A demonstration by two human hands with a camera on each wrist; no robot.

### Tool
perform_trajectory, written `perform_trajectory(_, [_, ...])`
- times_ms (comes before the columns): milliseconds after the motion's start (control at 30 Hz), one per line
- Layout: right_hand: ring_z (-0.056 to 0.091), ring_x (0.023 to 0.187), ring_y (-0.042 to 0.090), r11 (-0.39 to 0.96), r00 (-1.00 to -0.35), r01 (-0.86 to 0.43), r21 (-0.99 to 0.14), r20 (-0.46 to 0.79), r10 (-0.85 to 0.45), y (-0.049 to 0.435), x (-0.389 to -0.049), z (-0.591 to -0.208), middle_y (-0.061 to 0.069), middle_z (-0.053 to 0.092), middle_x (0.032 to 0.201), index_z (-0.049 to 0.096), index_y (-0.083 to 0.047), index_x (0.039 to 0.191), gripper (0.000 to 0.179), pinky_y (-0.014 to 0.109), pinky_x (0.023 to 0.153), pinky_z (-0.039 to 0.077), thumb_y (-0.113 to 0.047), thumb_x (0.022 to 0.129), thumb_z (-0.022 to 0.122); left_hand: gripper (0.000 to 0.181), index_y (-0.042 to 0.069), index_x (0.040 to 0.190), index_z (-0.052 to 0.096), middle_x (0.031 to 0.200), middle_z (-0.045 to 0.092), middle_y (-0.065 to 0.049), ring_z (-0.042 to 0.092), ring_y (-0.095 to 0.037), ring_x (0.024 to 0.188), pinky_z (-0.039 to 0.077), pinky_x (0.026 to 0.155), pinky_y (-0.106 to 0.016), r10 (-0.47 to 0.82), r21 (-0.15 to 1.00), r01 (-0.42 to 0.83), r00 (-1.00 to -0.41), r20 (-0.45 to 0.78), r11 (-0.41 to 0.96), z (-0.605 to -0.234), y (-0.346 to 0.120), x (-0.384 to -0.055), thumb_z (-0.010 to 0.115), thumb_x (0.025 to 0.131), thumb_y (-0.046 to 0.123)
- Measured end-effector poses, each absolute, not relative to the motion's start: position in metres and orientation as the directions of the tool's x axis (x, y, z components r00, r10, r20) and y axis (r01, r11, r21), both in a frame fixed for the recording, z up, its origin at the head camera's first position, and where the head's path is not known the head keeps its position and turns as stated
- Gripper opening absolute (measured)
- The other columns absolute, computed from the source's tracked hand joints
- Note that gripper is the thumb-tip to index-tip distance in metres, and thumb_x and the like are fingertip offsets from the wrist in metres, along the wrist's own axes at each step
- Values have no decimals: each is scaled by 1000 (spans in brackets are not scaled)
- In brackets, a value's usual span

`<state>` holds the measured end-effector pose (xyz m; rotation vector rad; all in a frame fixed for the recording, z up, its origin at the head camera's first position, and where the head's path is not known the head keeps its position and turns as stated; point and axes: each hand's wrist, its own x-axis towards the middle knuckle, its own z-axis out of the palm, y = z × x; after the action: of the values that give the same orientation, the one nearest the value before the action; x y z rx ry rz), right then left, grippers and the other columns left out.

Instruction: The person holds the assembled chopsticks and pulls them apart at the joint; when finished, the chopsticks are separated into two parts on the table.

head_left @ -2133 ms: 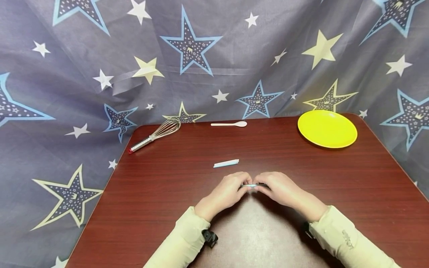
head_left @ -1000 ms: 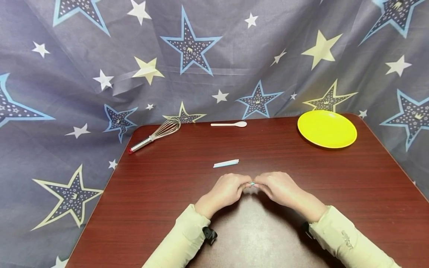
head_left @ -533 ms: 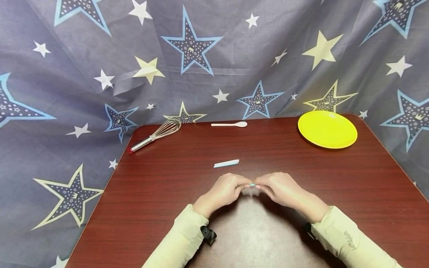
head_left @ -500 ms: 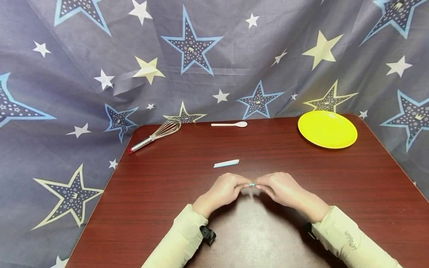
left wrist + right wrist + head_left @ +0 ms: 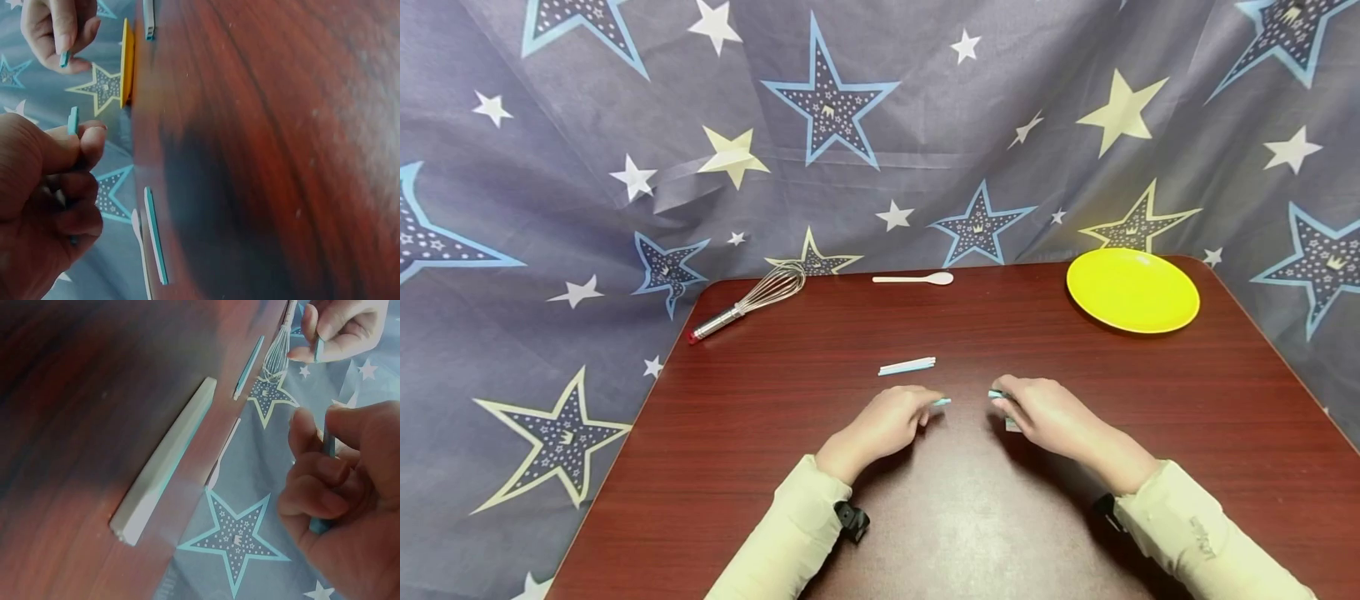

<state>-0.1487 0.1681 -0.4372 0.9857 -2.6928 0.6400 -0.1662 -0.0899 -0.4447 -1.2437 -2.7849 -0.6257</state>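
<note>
My left hand (image 5: 880, 423) pinches a short teal stick (image 5: 74, 122) between thumb and forefinger, its end poking out past the fingertips. To the right and apart from it, my right hand (image 5: 1051, 418) holds another short teal stick (image 5: 329, 442), which runs through its curled fingers. Both hands are raised above the table. Below the right hand a white-and-teal stick bundle (image 5: 164, 467) lies on the table, mostly covered by that hand in the head view. Beyond the left hand lies a second bundle of white and light-blue sticks (image 5: 907, 367).
Along the back of the dark red table (image 5: 820, 333) lie a wire whisk (image 5: 748, 302) at left and a pale spoon (image 5: 913, 278) in the middle. A yellow plate (image 5: 1133, 290) rests at the back right. A star-patterned curtain (image 5: 850, 200) hangs behind.
Earlier both hands met, pinching one small teal thing between them. Now they have drawn apart, left and right, each with a teal stick, and the bundle beneath the right hand shows.
</note>
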Motion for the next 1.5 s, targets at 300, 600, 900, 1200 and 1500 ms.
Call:
perform_trajectory(300, [51, 65, 10, 700, -783, -622, -352, 313, -538, 180, -151, -437, -4, 57, 78, 56, -4, 104, 15, 33, 60, 47, 3, 90, 57, 49, -1, 129, 58, 82, 67, -3, 64, -15, 82, 50, 86, -33, 700, 393, 701, -692, 175, 595, -447, -100, -172, 48, 85, -20])
perform_trajectory(600, [54, 65, 10, 715, -817, -576, -395, 250, -520, 189, -149, -432, -1, 61, 80, 52, -7, 104, 18, 29, 58, 45, 1, 91, 62, 17, 10, 109, 63, 84, 70, 1, 65, -14, 79, 52, 76, -35, 589, 442, 606, -784, 193, 661, -446, -107, -178, 62, 93, 3])
perform_trajectory(900, [53, 62, 6, 713, -805, -593, -375, 276, -525, 198, -151, -434, -4, 64, 75, 53, -10, 93, 19, 27, 56, 42, 0, 88, 67, 7, 13, 97, 66, 85, 69, 1, 64, -18, 73, 51, 67, -38, 519, 357, 567, -823, 229, 742, -446, -112, -183, 68, 91, 9])
perform_trajectory(1200, [53, 65, 8, 732, -802, -596, -331, 293, -520, 202, -154, -435, -9, 58, 74, 58, -13, 82, 20, 31, 59, 46, -2, 82, 74, 8, 17, 87, 64, 76, 68, 3, 65, -20, 68, 51, 61, -40, 421, 313, 489, -868, 263, 814, -446, -115, -187, 72, 88, 17])
perform_trajectory(1500, [55, 69, 12, 748, -802, -595, -295, 280, -528, 206, -156, -439, -5, 57, 75, 61, -10, 81, 16, 35, 62, 48, 3, 80, 72, 9, 16, 85, 65, 85, 65, 3, 63, -19, 85, 52, 70, -39, 390, 304, 457, -884, 258, 836, -446, -114, -195, 73, 87, 18])
